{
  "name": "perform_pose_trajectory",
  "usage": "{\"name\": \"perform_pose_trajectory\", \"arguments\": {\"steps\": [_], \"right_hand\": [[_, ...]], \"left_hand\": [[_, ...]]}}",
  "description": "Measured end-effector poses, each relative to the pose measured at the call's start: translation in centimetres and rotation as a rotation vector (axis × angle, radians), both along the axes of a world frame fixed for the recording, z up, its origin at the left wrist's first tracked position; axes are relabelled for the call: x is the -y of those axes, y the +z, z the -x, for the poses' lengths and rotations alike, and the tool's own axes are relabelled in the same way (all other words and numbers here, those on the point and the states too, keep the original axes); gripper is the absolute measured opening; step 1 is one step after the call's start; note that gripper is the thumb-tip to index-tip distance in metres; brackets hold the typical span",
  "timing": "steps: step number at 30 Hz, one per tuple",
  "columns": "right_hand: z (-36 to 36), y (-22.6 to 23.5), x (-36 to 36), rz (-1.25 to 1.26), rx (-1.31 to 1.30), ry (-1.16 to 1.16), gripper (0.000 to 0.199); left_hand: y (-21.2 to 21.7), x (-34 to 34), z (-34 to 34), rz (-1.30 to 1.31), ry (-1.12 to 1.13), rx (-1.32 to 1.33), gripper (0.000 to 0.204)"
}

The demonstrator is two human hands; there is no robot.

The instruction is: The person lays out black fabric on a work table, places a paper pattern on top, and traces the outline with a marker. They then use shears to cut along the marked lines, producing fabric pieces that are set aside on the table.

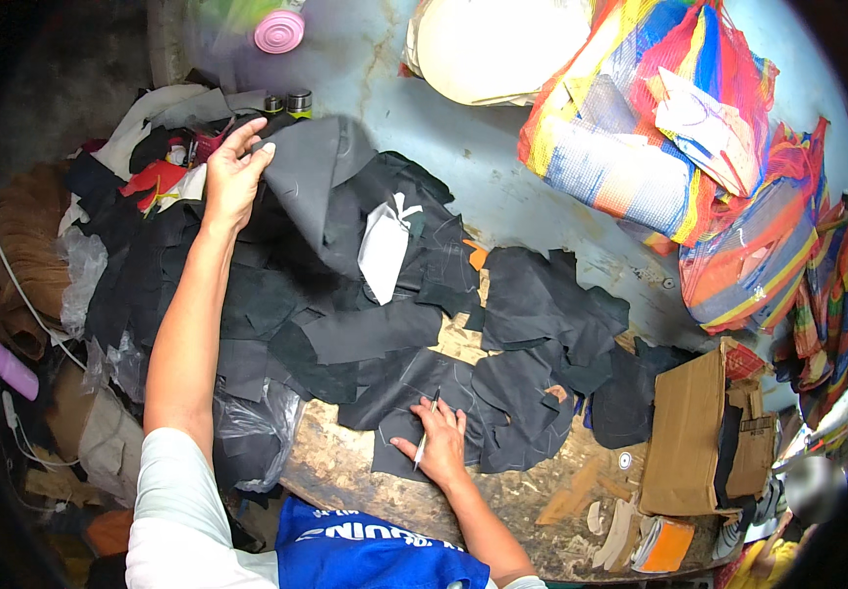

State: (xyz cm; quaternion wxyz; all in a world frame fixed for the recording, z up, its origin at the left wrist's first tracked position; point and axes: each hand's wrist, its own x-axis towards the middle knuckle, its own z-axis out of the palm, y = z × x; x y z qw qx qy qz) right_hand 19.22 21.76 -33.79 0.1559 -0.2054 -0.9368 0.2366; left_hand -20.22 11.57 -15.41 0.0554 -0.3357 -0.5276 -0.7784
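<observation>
Up at the far left, my left hand (235, 177) pinches the edge of a dark grey, leather-like sheet (298, 179) and lifts it, so that it hangs folded over the pile. My right hand (443, 447) rests near the front, its fingers spread on a black piece (399, 402) marked with thin pale lines. A slim silver pen (421, 450) is held between its thumb and fingers. Around both hands lie many overlapping black pieces (365, 329). On top of them, beside the raised sheet, is a folded white strip (382, 245).
The worn wooden table (345, 452) shows along its front edge. An open cardboard box (679, 432) stands at the right, near an orange-and-white stack (664, 545). Striped mesh bags (630, 147) hang on the blue wall (502, 177). Clear plastic (267, 422) hangs at the left edge.
</observation>
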Motion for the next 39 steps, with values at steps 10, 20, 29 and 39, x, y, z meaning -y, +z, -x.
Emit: {"name": "perform_pose_trajectory", "arguments": {"steps": [10,20,29,39], "right_hand": [[2.0,7.6,-0.6,0.111,-0.759,0.066,0.067],[-0.3,13.8,-4.0,1.379,-0.796,-0.058,0.032],[-5.5,17.2,-5.2,1.524,-0.718,0.185,0.032],[-13.2,1.7,-6.6,0.611,0.133,-0.531,0.061]], "left_hand": [[-4.6,1.8,-19.6,-0.196,-0.525,0.543,0.035],[-4.7,0.6,-21.4,0.206,-0.493,0.69,0.054],[-10.4,7.1,-22.9,-0.218,-0.949,0.319,0.032],[-20.8,4.9,-26.7,0.412,-0.938,0.997,0.066]]}}
